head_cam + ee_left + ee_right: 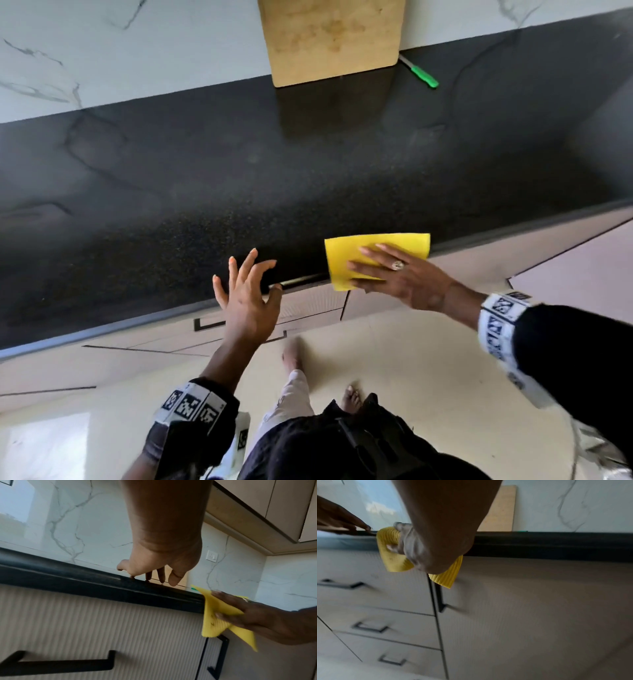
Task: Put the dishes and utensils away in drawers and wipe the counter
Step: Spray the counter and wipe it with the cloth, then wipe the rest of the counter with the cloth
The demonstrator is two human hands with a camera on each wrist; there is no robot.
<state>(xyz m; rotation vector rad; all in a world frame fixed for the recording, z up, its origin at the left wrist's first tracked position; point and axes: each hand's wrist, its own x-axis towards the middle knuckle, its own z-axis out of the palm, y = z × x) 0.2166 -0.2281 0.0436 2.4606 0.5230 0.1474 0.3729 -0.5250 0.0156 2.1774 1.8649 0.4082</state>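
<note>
Black, speckled stone makes up the counter (171, 192) we are wiping, polished enough to mirror what stands on it, with a rounded front lip. Going left to right, we meet first our left hand (246, 301), hovering over that front edge with fingers spread and relaxed, gripping nothing. Below it sit the pale ribbed drawers (85, 622), shut, with squared black handles.

Next comes the yellow cloth (346, 260), lying at the counter's front edge and spilling over the lip. It looks thin, soft and ribbed, light enough to fold or bunch under the palm; we judge it will slide easily on the smooth stone and is best held flat under spread fingers, with the thumb tucked beneath the overhanging part so it cannot slip off. Our right hand (400, 274) does about that: fingers laid on top, thumb curled under the hanging edge, so it pinches the cloth.

Further back and right, a stiff wooden cutting board (329, 37) leans against the marbled white wall (102, 51), and beside its lower corner lies a green-handled knife (423, 76), touching or nearly so. That knife, we judge, may yet need a drawer.
</note>
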